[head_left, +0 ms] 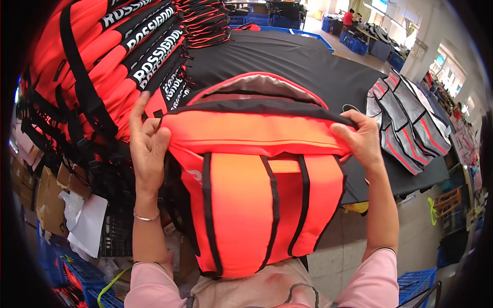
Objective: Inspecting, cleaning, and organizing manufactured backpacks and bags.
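A bright orange-red backpack (241,205) with black-edged shoulder straps leans upright against my front, its straps facing me. Behind its top edge an opening gapes, showing a silvery lining (272,84). My right hand (359,136) grips the top right corner, thumb in front and the other fingers behind. At the top left corner is my left hand (148,146), its thumb and a bent finger at the edge while the index finger points up. Part of that left grip is hidden.
Stacked red and black bags (118,61) rise close on my left. The backpack's far side meets a black-covered table (246,56). Silver-grey panels with red stripes (411,120) lie at its right. Cardboard boxes (51,203) and blue crates (416,287) stand lower down. Another person (349,19) is far off.
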Motion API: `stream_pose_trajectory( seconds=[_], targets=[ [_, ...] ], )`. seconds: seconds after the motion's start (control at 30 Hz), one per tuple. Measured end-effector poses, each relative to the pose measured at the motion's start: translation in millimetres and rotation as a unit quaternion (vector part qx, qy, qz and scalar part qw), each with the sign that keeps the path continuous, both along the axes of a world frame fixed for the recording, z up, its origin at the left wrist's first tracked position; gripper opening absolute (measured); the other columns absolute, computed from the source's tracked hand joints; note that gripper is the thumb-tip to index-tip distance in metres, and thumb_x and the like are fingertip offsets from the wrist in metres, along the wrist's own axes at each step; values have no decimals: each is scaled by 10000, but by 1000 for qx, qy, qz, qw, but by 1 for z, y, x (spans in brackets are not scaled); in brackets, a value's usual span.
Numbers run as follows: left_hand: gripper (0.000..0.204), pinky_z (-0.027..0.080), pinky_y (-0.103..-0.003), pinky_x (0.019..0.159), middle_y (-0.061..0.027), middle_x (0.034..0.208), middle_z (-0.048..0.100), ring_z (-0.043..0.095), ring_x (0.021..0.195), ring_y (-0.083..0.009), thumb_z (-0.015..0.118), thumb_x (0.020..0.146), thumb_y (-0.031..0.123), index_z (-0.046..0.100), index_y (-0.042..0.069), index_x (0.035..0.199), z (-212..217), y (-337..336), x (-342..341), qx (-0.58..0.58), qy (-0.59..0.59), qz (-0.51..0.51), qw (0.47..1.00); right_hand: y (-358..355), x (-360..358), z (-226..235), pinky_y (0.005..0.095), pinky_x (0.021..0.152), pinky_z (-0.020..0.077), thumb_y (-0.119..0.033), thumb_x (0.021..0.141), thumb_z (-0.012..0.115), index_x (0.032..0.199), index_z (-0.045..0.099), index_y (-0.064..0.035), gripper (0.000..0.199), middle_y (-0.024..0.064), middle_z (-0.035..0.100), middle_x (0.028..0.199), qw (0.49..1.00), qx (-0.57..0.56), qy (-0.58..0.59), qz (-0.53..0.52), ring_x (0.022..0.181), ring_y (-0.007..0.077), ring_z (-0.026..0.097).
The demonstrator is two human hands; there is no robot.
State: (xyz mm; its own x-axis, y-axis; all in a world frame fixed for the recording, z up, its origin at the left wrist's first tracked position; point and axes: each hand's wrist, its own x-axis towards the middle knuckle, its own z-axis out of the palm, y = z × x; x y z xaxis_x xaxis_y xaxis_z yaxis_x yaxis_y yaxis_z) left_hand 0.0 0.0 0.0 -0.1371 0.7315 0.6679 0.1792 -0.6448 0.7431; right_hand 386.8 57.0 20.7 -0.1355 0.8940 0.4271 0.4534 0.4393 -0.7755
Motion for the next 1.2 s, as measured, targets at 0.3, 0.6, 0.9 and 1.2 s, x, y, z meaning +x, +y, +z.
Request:
stream_pose_trajectory(
  seconds=[0.3,0.6,0.9,1.2],
  targets=[
    [401,460,-272,916,-127,1231,629,615,1077,-225,483,1023,306,650,-28,1168,11,157,-17,-77,378,245,889,131,26,44,247,814,478,-299,918,677,1132,686,19,383,44,701,1015,999,27,9,-22,899,85,607],
    [563,282,-354,1159,-139,1513,417,342,1427,-273,475,1012,346,412,-2,1449,-203,88,-33,-310,45,-80,946,64,55,-237,308,965,457,-214,980,551,1396,434,34,498,132,580,1272,943,-201,264,-3,1099,193,592],
    [579,313,-344,1136,-147,1434,498,423,1361,-260,599,914,203,447,-20,1427,-195,-23,-24,-303,85,-2,949,0,50,-149,283,920,486,-130,836,747,1385,494,30,625,123,635,1236,992,-91,87,21,1032,164,615],
    [740,376,-355,1084,-199,1317,565,531,1236,-314,754,774,125,456,61,1448,-174,-67,-18,-396,197,45,896,-84,26,-201,412,964,447,-191,864,720,1333,580,-59,507,213,529,1283,971,-103,-191,-100,1095,358,566]
  ],
)
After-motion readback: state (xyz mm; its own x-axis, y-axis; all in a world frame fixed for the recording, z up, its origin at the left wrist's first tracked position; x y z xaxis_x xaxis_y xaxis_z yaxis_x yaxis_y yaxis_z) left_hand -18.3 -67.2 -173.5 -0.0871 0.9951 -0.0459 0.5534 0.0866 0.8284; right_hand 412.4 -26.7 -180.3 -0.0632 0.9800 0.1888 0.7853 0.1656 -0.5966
